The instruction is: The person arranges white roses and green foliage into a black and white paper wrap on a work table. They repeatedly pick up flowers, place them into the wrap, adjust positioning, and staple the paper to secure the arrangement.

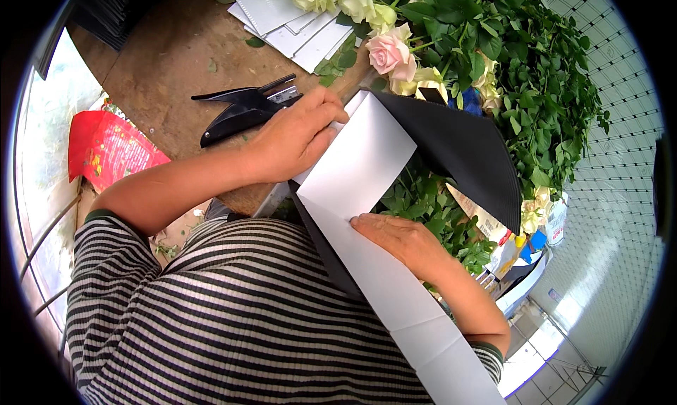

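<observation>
A long strip of white folded card (395, 278) runs diagonally in front of me, creased in several places, its top panel (363, 148) bent over. My left hand (300, 137) is closed on the strip's upper end, fingers curled over its edge. My right hand (402, 239) grips the strip lower down, at the crease; some of its fingers are hidden. Black ridged sheeting (455, 151) fans out to the right of the card, and a dark edge also shows beneath the strip. On the table just left of my left hand lies a black stapler (243, 109).
Cut roses with dense green leaves (522, 81) heap up at the right, a pink rose (390, 54) among cream ones. White card sheets (282, 28) lie at the back of the brown table (162, 66). Red printed wrapping (109, 149) hangs at the left, and a gridded wall (620, 158) stands at right.
</observation>
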Motion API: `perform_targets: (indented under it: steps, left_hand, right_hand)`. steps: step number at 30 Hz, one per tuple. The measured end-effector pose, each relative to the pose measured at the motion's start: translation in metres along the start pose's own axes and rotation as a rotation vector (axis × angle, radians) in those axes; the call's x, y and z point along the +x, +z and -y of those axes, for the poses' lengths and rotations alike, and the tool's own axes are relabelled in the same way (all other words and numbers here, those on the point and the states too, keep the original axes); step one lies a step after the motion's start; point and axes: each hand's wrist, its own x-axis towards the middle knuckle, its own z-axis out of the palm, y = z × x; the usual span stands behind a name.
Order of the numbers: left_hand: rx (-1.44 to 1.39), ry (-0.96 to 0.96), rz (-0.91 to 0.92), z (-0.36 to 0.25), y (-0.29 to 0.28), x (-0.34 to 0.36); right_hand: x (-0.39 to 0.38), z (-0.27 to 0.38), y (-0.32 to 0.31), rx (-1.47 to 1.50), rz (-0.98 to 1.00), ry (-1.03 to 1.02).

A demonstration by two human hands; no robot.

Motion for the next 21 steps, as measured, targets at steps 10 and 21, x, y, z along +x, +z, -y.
perform_targets:
  steps: [10, 21]
  left_hand:
    - [0.705, 0.581, 0.679, -0.036, 0.026, 0.022]
    - [0.687, 0.516, 0.801, -0.045, 0.020, 0.031]
  right_hand:
    - [0.005, -0.021, 0.004, -0.227, 0.153, -0.018]
    - [0.079, -0.115, -0.161, -1.080, -0.188, -0.077]
